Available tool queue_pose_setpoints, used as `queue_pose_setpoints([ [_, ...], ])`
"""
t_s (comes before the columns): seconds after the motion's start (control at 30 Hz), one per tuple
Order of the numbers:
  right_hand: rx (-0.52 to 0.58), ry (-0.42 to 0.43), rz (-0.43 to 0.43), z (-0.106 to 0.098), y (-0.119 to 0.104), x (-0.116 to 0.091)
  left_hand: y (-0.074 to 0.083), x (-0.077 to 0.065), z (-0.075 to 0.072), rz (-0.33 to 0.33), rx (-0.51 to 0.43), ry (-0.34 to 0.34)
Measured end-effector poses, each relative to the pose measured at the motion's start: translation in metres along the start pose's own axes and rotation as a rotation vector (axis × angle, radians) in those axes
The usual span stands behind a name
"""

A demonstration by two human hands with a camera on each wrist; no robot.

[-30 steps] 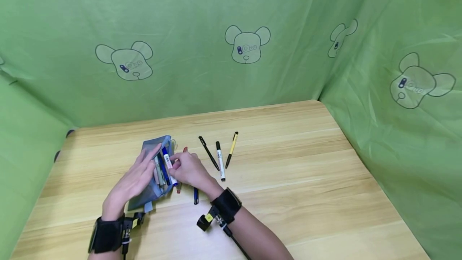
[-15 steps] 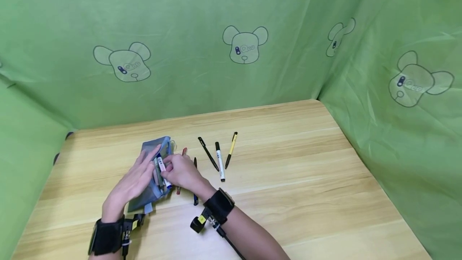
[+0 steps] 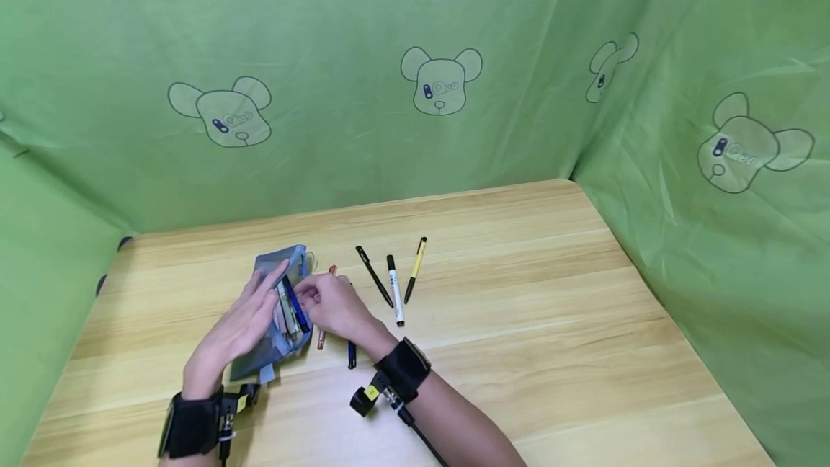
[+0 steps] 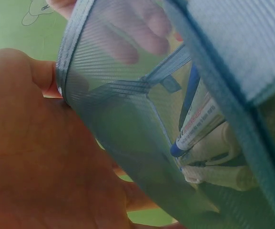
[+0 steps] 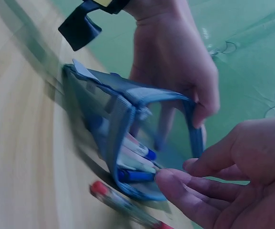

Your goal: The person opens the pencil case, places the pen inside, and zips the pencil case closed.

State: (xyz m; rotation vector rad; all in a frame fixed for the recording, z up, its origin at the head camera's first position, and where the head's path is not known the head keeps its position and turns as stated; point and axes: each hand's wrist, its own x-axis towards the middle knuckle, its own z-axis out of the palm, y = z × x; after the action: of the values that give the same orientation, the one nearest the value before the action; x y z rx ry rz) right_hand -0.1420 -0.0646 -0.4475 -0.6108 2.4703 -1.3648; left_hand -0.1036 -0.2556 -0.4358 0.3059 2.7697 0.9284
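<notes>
The blue-grey mesh pencil pouch lies open on the counter, its mouth gaping toward three o'clock. Inside it sit several pens, among them a white marker with a blue cap and a dark blue pen, all pointing roughly from eleven to five o'clock.

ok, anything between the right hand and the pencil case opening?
Nothing visible. The right hand is right at the mouth of the pencil case, which the left hand holds open. The pens inside lie below the opening.
</notes>
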Motion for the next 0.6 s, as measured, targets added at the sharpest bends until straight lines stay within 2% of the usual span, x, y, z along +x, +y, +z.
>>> queue_pose_setpoints([
  [0.1,-0.046,0.035,-0.029,-0.010,0.003,-0.003,0.000,0.000,0.000,-0.003,0.001,0.002],
  [0.23,-0.096,0.122,-0.064,-0.027,0.008,-0.009,0.000,0.000,-0.001,0.013,0.005,0.004],
  [0.47,-0.203,0.320,-0.096,-0.058,0.018,-0.019,0.000,-0.001,-0.001,0.019,0.000,0.000],
  [0.6,-0.257,0.436,-0.074,-0.072,0.027,-0.022,0.000,-0.001,-0.001,0.017,-0.003,-0.001],
])
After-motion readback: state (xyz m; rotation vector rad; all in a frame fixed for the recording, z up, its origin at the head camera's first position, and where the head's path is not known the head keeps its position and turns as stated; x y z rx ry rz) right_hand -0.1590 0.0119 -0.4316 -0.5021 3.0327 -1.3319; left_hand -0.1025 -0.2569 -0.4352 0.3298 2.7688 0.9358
